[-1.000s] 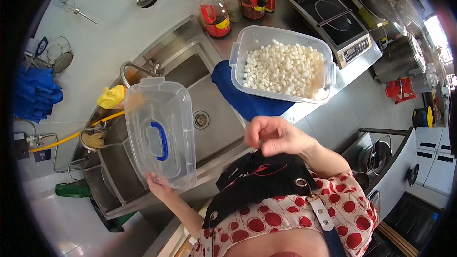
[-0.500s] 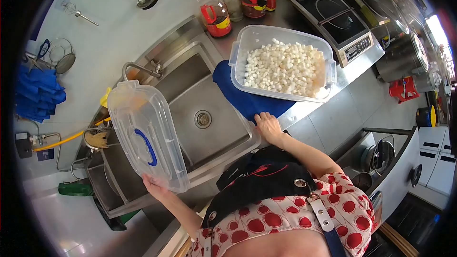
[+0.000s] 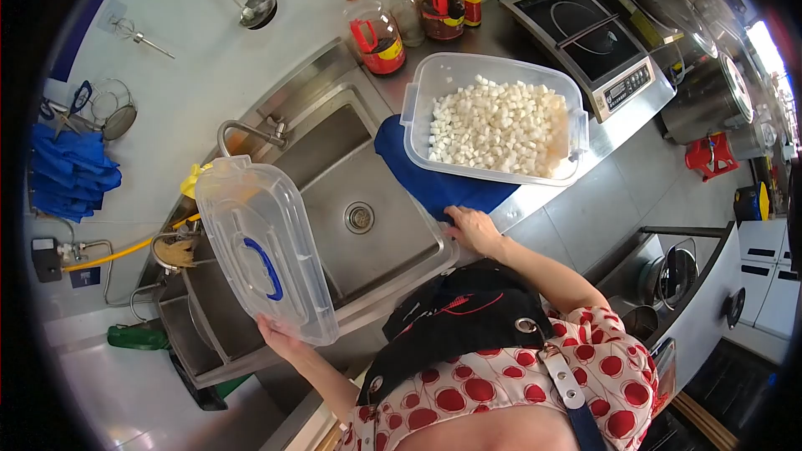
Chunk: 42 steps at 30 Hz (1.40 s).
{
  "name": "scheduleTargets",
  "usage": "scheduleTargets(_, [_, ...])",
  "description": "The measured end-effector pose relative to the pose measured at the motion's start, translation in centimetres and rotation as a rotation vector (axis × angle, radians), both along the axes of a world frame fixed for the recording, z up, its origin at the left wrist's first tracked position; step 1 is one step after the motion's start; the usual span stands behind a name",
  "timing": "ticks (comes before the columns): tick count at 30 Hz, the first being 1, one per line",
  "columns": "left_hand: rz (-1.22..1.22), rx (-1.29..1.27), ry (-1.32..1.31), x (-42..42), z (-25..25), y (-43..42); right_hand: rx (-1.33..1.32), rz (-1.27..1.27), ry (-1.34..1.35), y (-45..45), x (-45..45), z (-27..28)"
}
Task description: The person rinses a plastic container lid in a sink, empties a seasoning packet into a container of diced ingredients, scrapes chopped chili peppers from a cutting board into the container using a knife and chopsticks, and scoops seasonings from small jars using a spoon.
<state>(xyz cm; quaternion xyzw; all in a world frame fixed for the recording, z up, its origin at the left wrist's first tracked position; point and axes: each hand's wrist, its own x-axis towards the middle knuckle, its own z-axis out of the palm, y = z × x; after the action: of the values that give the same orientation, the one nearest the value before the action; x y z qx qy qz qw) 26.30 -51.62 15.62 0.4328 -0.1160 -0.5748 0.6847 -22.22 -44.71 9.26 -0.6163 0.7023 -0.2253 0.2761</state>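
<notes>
My left hand (image 3: 282, 339) grips the lower edge of a clear plastic lid (image 3: 288, 225) with a blue handle, tilted above the sink's left part. At the counter's front edge, my right hand (image 3: 474, 230) has its fingers closed on the near edge of a blue cloth (image 3: 443, 192). On that cloth and the counter rests a clear plastic container (image 3: 422, 88) with small white cubes (image 3: 497, 127) in it.
A steel sink (image 3: 368, 255) with a faucet (image 3: 255, 130) lies ahead. Bottles (image 3: 376, 33) stand behind the container. An induction cooker (image 3: 581, 42) is to its right. A ladle (image 3: 255, 8) hangs on the wall.
My right hand has come down from the air to the blue cloth at the counter edge. The lid has shifted left and tilted more in my left hand.
</notes>
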Motion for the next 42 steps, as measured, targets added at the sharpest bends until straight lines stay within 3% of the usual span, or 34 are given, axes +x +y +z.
scheduleTargets(13, [-0.061,-0.034,0.050,-2.9,1.1,1.7,0.007,-0.039,-0.257,5.2,-2.3,1.2])
scheduleTargets(17, [0.121,0.100,-0.112,-4.9,2.3,1.5,-0.016,0.063,-0.262,4.2,-1.5,1.6])
scheduleTargets(21, [0.215,0.048,-0.193,-3.9,1.6,2.4,0.042,0.061,-0.296,3.4,-0.1,2.5])
scheduleTargets(34, [0.196,0.019,-0.559,-2.6,6.6,4.5,-0.008,0.301,-0.240,-3.1,4.2,3.8])
scheduleTargets(37, [0.125,-0.016,-0.747,-3.9,7.4,2.5,-0.101,0.320,-0.227,-7.3,5.6,4.3])
scheduleTargets(39, [-0.094,-0.352,-1.174,-6.2,8.1,0.7,-0.230,0.295,-0.252,-11.4,7.2,5.1])
scheduleTargets(42, [-0.310,-0.509,-1.678,-8.2,8.8,-1.3,-0.321,0.213,-0.302,-19.2,9.7,4.6])
